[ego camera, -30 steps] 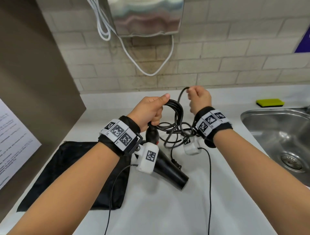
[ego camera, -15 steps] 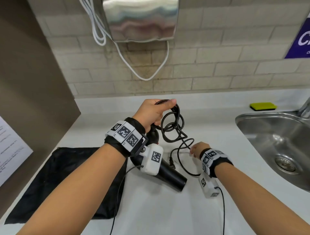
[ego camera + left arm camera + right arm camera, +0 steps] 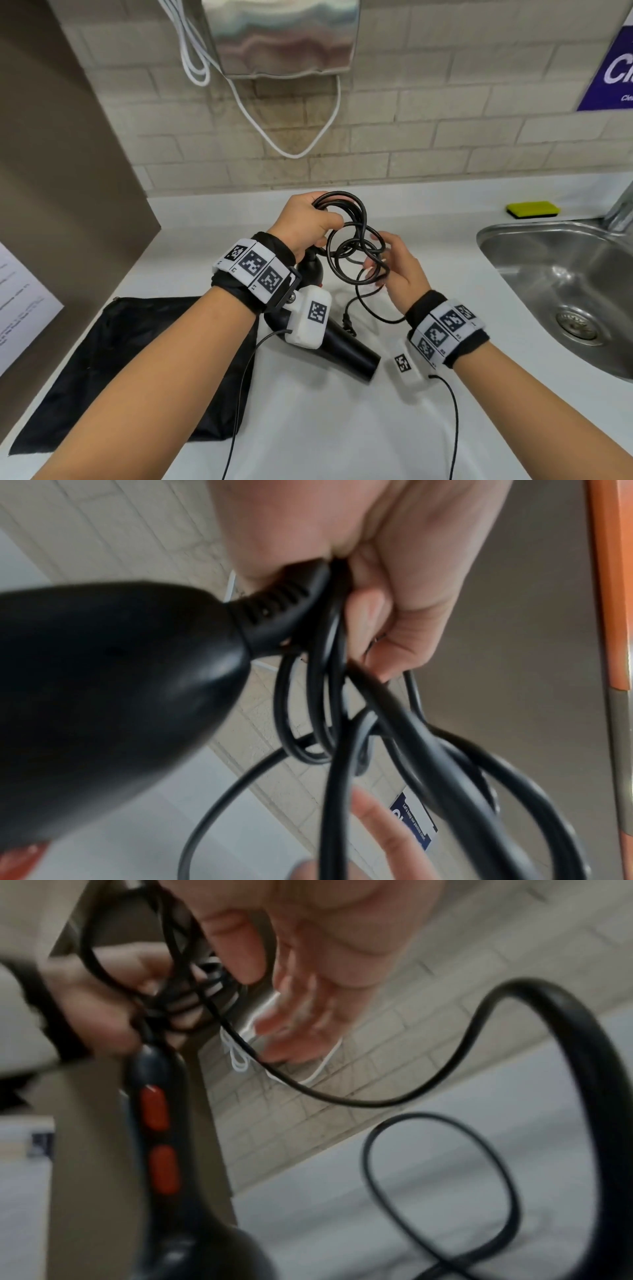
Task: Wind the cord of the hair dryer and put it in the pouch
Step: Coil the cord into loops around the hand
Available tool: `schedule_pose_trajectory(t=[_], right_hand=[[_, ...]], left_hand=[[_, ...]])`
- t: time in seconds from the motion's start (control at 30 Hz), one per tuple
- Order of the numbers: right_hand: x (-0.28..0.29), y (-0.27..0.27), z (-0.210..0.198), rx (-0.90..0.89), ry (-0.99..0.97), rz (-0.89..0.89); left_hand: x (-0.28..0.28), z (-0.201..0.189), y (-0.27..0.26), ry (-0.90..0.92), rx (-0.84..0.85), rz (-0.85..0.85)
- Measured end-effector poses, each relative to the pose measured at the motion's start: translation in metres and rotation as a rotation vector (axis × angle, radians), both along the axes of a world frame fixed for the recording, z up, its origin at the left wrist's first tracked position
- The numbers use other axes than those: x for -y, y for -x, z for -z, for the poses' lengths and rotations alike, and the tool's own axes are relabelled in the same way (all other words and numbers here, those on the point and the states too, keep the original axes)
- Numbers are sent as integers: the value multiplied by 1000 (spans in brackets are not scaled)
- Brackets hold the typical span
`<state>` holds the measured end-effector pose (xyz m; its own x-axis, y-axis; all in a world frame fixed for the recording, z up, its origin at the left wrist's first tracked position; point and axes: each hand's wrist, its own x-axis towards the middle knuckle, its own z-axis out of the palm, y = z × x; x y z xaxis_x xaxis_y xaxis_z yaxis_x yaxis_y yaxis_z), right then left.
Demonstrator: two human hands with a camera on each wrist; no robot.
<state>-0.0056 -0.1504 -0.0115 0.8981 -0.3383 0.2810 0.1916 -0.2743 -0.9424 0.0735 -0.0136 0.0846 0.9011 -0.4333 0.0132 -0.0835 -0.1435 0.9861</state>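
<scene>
My left hand point(image 3: 306, 222) grips a bundle of black cord point(image 3: 354, 240) loops where the cord leaves the handle of the black hair dryer point(image 3: 346, 353). The dryer's barrel rests on the white counter. In the left wrist view the left hand's fingers point(image 3: 387, 620) curl round the cord point(image 3: 325, 702) beside the handle end point(image 3: 120, 683). My right hand point(image 3: 385, 265) is open, its straight fingers point(image 3: 301, 1010) touching the hanging loops. A slack length of cord point(image 3: 534, 1010) trails down to the plug point(image 3: 347, 320) on the counter. The black pouch point(image 3: 137, 359) lies flat at the left, under my left forearm.
A steel sink point(image 3: 565, 291) is set into the counter at the right, with a yellow-green sponge point(image 3: 532, 209) behind it. A metal unit point(image 3: 284, 34) with a white cable point(image 3: 291, 150) hangs on the brick wall. A brown panel with a paper sheet point(image 3: 20, 301) stands at the left.
My right hand dropped from beside the left hand to the counter, then rose again to the hanging loops. The left hand kept its grip on the bundle.
</scene>
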Motion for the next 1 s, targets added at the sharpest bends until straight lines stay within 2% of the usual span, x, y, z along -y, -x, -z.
schedule_pose_trajectory(t=[0.03, 0.1, 0.17, 0.23, 0.37, 0.47, 0.57, 0.63, 0.83, 1.0], right_hand=[[-3, 4, 0, 7, -133, -56], [-7, 11, -6, 16, -264, -122], [-9, 16, -17, 64, -326, -176], [-15, 18, -27, 90, -305, -209], [-28, 14, -44, 82, -156, -76], [-30, 9, -56, 108, -210, 66], [-32, 3, -67, 134, -235, 129], [-35, -1, -69, 119, -177, 156], [-47, -12, -63, 58, 242, 324], [-45, -18, -78, -1, 425, 386]], left_hand=[[0, 0, 0, 3, -4, -3], [1, 0, 0, 11, -11, -16], [2, 0, 0, 17, -14, -34], [4, 1, 0, 27, -15, -48], [2, 2, 2, 86, -29, -17], [-3, 1, 4, 111, -64, 13], [-5, -1, 4, 120, -100, -16], [-5, -2, 6, 146, -124, -32], [-4, -1, 8, 185, -114, -28], [-5, 1, 6, 183, -113, -28]])
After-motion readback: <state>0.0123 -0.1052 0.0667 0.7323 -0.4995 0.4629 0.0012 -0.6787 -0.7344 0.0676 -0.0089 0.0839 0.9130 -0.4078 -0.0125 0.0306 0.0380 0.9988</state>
